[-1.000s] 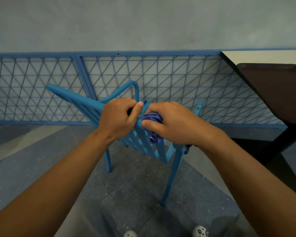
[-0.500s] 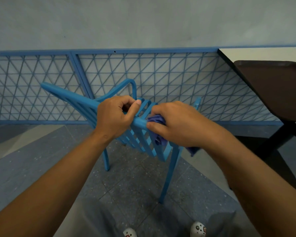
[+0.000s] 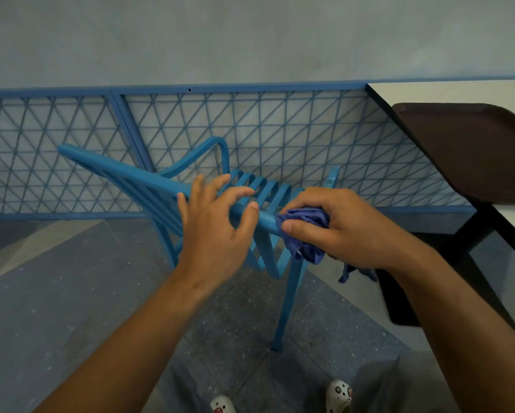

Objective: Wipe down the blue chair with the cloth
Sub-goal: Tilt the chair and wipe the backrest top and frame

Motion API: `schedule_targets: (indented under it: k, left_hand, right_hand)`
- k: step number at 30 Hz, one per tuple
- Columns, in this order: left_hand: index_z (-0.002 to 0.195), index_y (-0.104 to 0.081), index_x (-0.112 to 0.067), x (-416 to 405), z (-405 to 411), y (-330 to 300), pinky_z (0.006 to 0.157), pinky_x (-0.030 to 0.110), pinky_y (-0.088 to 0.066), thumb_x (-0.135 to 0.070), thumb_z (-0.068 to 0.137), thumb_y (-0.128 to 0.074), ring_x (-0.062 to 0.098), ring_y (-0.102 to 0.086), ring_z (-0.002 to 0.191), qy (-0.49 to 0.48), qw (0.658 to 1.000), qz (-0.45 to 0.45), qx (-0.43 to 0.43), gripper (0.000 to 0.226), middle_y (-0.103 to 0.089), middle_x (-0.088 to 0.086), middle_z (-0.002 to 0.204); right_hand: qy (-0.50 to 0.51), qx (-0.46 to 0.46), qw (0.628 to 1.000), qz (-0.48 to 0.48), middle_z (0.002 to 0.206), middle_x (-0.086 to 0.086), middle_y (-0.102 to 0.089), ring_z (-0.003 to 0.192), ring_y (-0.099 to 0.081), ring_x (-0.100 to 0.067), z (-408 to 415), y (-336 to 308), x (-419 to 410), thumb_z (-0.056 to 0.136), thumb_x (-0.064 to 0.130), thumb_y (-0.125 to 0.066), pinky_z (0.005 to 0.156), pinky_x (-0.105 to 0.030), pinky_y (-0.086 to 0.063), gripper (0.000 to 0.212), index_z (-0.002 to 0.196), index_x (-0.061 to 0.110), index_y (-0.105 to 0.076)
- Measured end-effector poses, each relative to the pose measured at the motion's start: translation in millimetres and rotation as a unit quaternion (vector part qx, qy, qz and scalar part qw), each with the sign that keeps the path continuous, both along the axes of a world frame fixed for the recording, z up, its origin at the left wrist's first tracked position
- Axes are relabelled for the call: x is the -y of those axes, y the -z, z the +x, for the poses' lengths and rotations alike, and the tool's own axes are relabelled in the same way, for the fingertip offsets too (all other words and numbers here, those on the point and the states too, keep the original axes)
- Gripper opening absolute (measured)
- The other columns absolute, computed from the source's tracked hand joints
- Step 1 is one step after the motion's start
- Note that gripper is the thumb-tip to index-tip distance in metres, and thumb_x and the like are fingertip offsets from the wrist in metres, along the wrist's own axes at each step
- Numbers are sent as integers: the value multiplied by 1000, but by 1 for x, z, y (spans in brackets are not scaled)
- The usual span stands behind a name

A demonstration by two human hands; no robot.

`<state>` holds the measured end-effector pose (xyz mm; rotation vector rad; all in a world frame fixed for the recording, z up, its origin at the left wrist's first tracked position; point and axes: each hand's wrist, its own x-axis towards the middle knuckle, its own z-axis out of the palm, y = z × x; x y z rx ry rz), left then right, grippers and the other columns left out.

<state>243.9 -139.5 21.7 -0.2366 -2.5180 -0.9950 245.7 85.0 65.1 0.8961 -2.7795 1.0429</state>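
Here, a blue slatted chair of painted tube and curved bars is tilting steeply toward the camera, its top rail running diagonally from upper left to lower right and one of its legs reaching down to the speckled grey tiled floor. The right hand is gripping a crumpled dark blue cloth, fingers and thumb curling round the bundle and pressing it against the rail near the lower end; a loose corner of the cloth is hanging below the wrist. The left hand is hovering over the same rail just beside the cloth, its fingers spreading apart and holding nothing, though whether the palm is touching the rail is not discernible. Behind the chair, a blue metal lattice fence of triangular mesh is standing along a pale grey wall. At the right, a dark brown tabletop on black legs is lying next to a white surface. At the bottom edge, two white patterned shoes are showing on the floor, beneath grey trouser legs.
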Motion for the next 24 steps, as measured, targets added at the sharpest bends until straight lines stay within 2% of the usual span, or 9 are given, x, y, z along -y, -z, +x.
schedule_targets:
  k: [2, 5, 9, 13, 16, 20, 24]
  left_hand:
    - [112, -65, -46, -11, 7, 0, 120, 50, 16, -59, 93, -39, 22, -8, 155, 23, 999, -23, 17, 35, -42, -8, 153]
    - [98, -64, -47, -17, 5, 3, 118, 53, 22, -62, 93, -35, 20, 4, 155, 15, 998, -45, 32, 33, -38, -8, 157]
    - [81, -62, -38, -19, -3, 6, 114, 58, 28, -59, 92, -43, 16, 11, 154, 29, 999, -11, 25, 31, -48, -22, 141]
    - [77, -62, -38, -11, -3, 6, 112, 50, 32, -58, 89, -47, 8, 16, 152, 65, 997, 26, 16, 28, -52, -31, 131]
    - [76, -62, -37, -2, -1, 4, 112, 45, 32, -54, 88, -50, 2, 13, 150, 74, 996, 38, 14, 24, -56, -31, 127]
    - [74, -62, -33, 15, 3, 0, 115, 55, 25, -49, 87, -51, 14, 6, 154, 68, 997, 41, 22, 23, -59, -29, 125]
    - [73, -61, -36, 40, 6, 0, 117, 62, 14, -49, 86, -50, 20, -2, 155, 76, 996, 41, 16, 21, -63, -24, 122]
  right_hand:
    - [4, 38, 996, -75, 99, 10, -68, 91, -67, -13, 5, 15, -11, 99, 43, -61, 74, -23, -51, 18, 110, 32, -71]
    - [11, 65, 990, -124, 104, 6, -68, 95, -67, -18, 11, 33, -20, 99, 37, -61, 80, -28, -52, 21, 117, 31, -70]
    - [22, 82, 986, -141, 97, 7, -70, 90, -68, -16, 7, 34, -17, 96, 34, -66, 76, -26, -53, 17, 109, 27, -73]
    - [-8, 106, 985, -133, 91, 11, -70, 82, -68, -10, 2, 26, -16, 96, 29, -69, 71, -17, -49, 8, 101, 25, -74]
    - [-24, 109, 985, -131, 89, 6, -70, 80, -67, -12, -1, 23, -9, 95, 29, -71, 70, -24, -52, 8, 98, 23, -73]
    - [-37, 82, 988, -127, 88, 4, -68, 81, -65, -17, 1, 26, 12, 95, 29, -72, 74, -39, -54, 10, 96, 20, -72]
    - [-44, 32, 992, -114, 86, 6, -65, 81, -63, -15, 8, 31, 40, 95, 34, -71, 72, -40, -52, 11, 93, 23, -69]
